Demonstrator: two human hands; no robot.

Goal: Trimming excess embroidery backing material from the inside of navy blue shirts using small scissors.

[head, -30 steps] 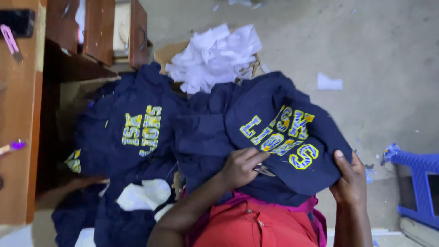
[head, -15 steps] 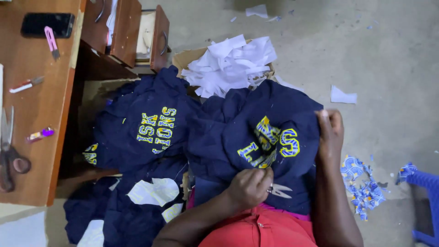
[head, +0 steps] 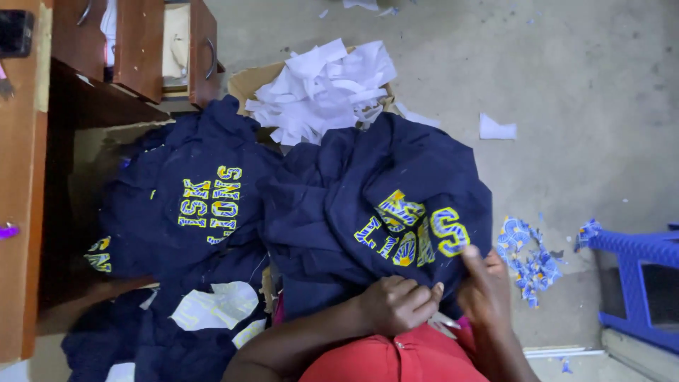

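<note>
Containers: we count one brown cardboard box (head: pixel 249 81) on the floor, heaped with crumpled white paper backing sheets (head: pixel 322 88); beside it, one wooden drawer unit (head: pixel 134 42) with a drawer pulled open, pale contents inside that we cannot make out.

Item in hand: one navy blue cloth garment with yellow-and-blue patterned appliqué letters (head: pixel 375 205), draped over our lap and bunched toward the lower edge. Our left hand (head: pixel 399 304) is a closed grip, fingers curled into the navy cloth just below the letters. Our right hand (head: pixel 484 290) sits just beside it, thumb and fingers pinching the cloth edge under the last letter. A pale metal tool shows between the two hands; we cannot tell what it is.

Other stock: one second navy lettered garment (head: pixel 191 205) lies to the left, over more navy cloth whose number we cannot tell.

Loose: one cluster of blue-and-white patterned fabric scraps (head: pixel 527 255) on the concrete floor (head: pixel 566 71); one blue plastic stool (head: pixel 640 276) at right; one wooden counter (head: pixel 18 212) at left.
</note>
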